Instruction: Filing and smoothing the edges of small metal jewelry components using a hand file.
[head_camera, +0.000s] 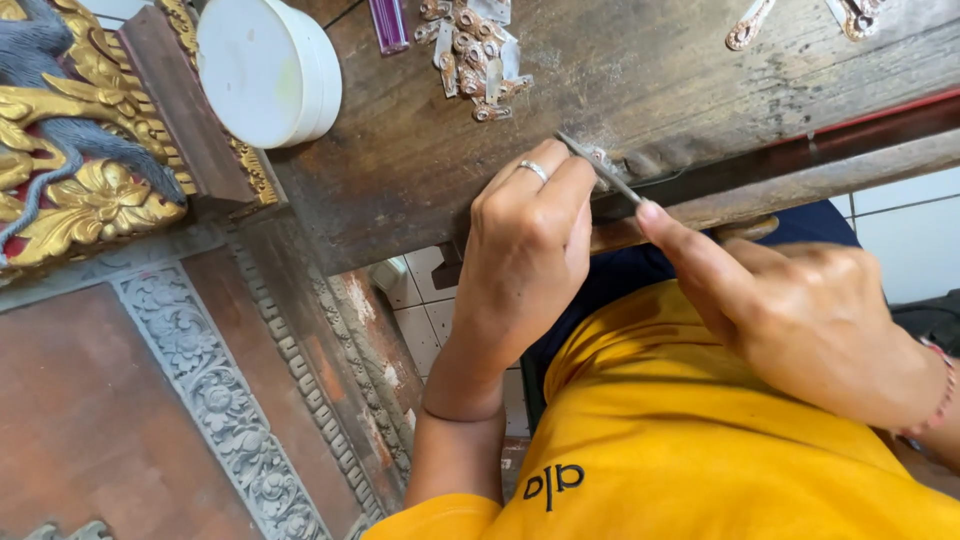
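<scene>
My left hand pins a small silver piece against the near edge of the worn wooden surface while my right hand pinches a thin metal file laid across it.

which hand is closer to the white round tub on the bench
Left. The left hand works at the bench edge, a short way below and right of the tub; the right hand sits farther right, beyond the left.
</scene>
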